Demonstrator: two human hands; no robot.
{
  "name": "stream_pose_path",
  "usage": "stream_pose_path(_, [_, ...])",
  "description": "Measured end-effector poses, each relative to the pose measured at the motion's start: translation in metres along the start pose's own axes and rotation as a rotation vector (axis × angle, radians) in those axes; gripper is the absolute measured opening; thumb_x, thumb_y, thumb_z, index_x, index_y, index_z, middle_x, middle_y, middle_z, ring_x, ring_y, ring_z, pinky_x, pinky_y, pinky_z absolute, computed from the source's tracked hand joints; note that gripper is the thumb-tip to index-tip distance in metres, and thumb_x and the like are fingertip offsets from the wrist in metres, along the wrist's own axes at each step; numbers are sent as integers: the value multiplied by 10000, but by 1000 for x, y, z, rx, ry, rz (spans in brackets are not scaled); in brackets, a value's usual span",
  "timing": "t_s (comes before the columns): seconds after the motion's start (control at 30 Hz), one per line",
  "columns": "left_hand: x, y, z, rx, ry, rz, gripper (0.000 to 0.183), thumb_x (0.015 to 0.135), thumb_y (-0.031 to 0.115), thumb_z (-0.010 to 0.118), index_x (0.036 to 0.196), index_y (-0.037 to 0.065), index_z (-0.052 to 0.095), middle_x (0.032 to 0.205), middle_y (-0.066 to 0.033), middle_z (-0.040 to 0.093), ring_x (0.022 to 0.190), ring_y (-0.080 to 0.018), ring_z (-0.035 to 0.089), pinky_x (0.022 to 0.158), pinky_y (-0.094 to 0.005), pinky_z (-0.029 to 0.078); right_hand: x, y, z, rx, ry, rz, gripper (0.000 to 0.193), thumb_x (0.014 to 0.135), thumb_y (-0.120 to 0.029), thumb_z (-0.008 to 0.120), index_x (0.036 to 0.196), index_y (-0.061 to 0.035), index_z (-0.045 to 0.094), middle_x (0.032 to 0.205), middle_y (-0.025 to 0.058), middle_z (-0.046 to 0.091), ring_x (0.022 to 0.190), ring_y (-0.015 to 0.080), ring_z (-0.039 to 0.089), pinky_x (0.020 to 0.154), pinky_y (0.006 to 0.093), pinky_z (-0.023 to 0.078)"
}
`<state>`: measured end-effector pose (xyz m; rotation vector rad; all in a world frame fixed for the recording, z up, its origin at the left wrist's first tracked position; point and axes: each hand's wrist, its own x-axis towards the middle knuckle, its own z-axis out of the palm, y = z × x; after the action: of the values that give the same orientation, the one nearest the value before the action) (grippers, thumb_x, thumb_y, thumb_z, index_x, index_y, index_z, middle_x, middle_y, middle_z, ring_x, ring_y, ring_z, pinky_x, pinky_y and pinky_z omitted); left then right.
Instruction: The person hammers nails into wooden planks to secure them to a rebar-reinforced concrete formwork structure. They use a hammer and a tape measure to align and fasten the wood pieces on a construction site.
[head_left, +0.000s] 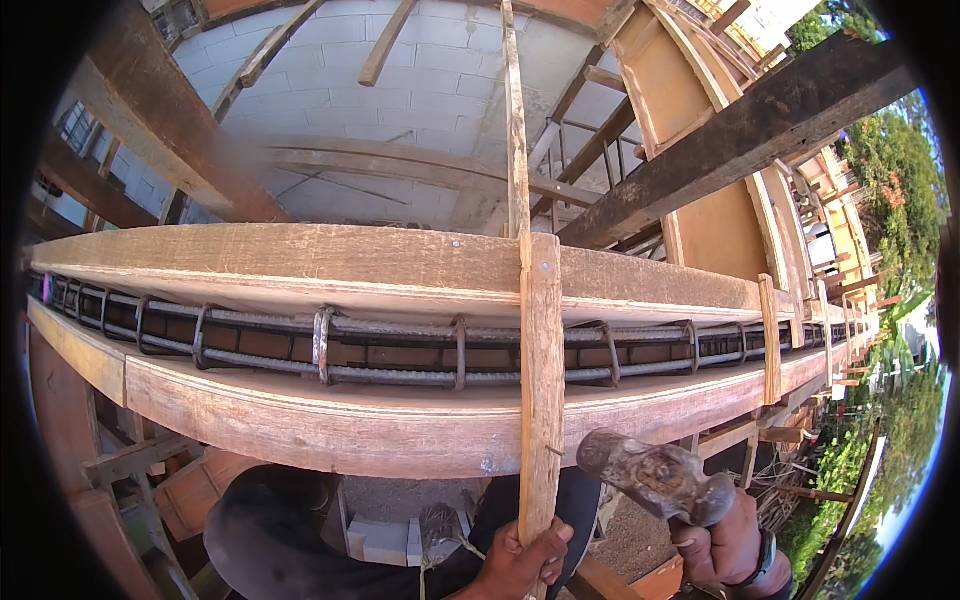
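Observation:
A narrow wooden batten [541, 370] lies across the top of a long timber beam form and sticks out toward me. My left hand [520, 562] is wrapped round its near end. A nail [553, 450] stands partly out of the batten's right side, near the form's near board [330, 425]. My right hand [728, 548] is closed on a hammer [652, 476] with a worn, rusty head. The hammer head is raised to the right of the nail, apart from it. Most of the handle is hidden by the head and my fist.
Inside the form runs a cage of ribbed steel bars [460, 352] with stirrups, behind which stands the far board [300, 258]. More battens [770, 340] cross it to the right. Thick timbers [740, 140] slant overhead. Grey blocks [385, 542] lie below, beside my dark-clothed legs.

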<state>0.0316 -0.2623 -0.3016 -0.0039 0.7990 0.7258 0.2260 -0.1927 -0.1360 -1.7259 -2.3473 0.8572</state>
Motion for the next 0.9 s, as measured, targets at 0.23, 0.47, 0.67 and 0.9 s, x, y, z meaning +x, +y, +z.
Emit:
stream_pose_path(0.23, [0,-3,1,8,1,-13,197,1004,222,656,892,115,534,623,40,476,475,-51,440,426,-243,369,-2,-6,3,64,-129,140,475,1000,-307,592,1324,34,527,910,170,697,777,286,711,703,357,553])
stream_pose_path(0.47, [2,-12,5,-1,2,-46,202,995,232,664,866,123,553,611,51,470,467,-44,430,412,-236,375,-52,-8,11,489,301,245,367,988,-283,604,1187,12,514,822,147,668,664,304,681,664,367,550])
stream_pose_path(0.67, [7,-14,-2,58,61,43,205,989,228,675,855,124,559,604,51,466,457,-49,424,409,-239,375,-2,-20,-5,114,2,194,346,962,-197,610,1215,13,502,823,141,664,667,348,659,659,381,541])
stream_pose_path(0.9, [1,-3,0,22,9,-7,191,997,200,659,880,95,550,603,38,460,468,-60,430,427,-249,383,13,-4,11,69,-131,147,336,965,-190,604,1220,8,512,825,140,668,677,340,659,671,379,542])
